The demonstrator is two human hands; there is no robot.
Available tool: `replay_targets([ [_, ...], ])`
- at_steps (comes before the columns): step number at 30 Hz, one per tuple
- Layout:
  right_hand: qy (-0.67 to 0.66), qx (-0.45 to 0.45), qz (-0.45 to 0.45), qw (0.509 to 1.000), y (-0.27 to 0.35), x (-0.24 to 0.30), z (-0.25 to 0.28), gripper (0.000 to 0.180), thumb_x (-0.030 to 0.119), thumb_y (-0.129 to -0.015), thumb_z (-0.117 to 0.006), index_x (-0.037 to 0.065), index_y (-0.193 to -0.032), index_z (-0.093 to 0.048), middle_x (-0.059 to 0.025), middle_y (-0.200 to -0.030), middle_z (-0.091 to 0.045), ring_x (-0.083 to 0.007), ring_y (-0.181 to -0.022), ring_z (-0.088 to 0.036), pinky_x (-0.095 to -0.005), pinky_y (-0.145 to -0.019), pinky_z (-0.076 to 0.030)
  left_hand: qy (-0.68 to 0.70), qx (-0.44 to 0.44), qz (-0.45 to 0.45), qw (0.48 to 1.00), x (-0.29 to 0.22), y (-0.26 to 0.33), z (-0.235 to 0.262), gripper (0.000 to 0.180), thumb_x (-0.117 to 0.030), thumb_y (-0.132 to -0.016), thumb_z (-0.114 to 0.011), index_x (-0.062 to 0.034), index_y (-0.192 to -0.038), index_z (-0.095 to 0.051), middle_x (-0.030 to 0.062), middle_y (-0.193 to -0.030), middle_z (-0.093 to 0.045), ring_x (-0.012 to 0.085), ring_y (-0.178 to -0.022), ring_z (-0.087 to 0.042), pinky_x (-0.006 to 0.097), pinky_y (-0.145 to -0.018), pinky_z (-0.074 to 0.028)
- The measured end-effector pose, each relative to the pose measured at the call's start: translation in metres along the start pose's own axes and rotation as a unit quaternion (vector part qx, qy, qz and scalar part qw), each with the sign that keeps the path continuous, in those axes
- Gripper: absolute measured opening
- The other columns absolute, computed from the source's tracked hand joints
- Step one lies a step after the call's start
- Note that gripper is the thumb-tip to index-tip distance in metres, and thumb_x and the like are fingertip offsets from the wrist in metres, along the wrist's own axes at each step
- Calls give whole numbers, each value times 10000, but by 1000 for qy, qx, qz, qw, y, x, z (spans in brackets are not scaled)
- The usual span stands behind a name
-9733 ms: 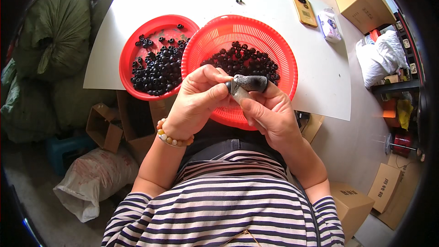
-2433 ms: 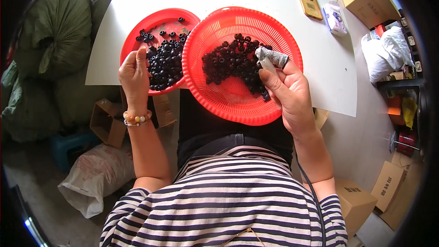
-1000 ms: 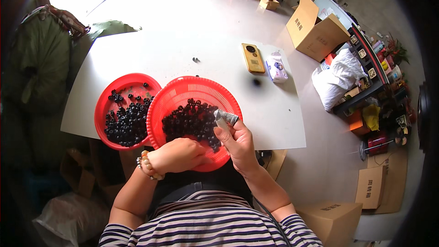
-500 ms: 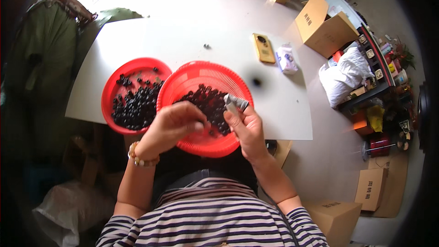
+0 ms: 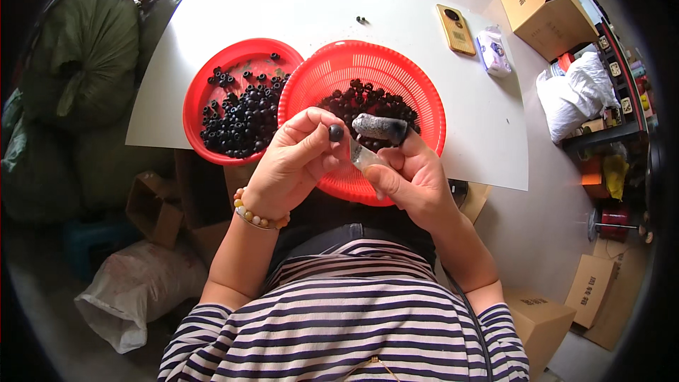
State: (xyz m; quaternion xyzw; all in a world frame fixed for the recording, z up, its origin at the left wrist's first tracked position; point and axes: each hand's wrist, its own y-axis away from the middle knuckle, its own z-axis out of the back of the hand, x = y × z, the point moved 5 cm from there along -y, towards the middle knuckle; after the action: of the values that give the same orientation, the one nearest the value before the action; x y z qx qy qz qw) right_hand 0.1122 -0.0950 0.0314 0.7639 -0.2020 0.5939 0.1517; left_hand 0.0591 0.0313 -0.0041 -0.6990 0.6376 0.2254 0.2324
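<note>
Left hand (image 5: 293,163): pinching one dark berry (image 5: 336,132) at fingertips, raised over near rim of right basket (image 5: 424,99) so scraps drop inside. Right hand (image 5: 410,177): closed around small blade (image 5: 359,154), edge toward berry. Left bowl (image 5: 205,81) alongside on bench (image 5: 481,127).

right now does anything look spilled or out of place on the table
One small dark piece lies alone on the white table, apart from both the red bowl and the red basket that hold the rest. Otherwise nothing stands out: the left hand pinches one dark bead, and the right hand holds a small tool.
</note>
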Motion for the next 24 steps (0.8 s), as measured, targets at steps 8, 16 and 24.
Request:
replay_targets([
  [8, 9, -11, 19, 1000, 0, -2, -4, 399, 48, -807, -537, 31, -1167, -366, -32, -855, -543, -30, -696, -473, -162, -603, -376, -14, -40, -21, 999, 4, 0, 0, 105, -98, -846, -506, -60, -943, -516, -2, -895, -527, 54, -738, -524, 192, -644, -454],
  [16, 20, -8, 26, 999, -2, 1, -4, 377, 54, -812, -532, 20, -1155, -381, -70, -971, -551, -58, -822, -498, -186, -688, -405, -24, -28, -21, 999, 2, -1, -5, 114, -92, -840, -514, -47, -944, -517, 1, -875, -529, 60, -736, -534, 197, -654, -469],
  [24, 20, 3, 12, 1000, -2, -1, -1, 345, 58, -822, -527, 23, -1144, -410, -59, -992, -549, -68, -878, -500, -199, -747, -401, -19, -31, -9, 999, 3, -1, -5, 128, -96, -837, -520, -40, -952, -519, 9, -874, -537, 63, -752, -539, 198, -657, -472],
])
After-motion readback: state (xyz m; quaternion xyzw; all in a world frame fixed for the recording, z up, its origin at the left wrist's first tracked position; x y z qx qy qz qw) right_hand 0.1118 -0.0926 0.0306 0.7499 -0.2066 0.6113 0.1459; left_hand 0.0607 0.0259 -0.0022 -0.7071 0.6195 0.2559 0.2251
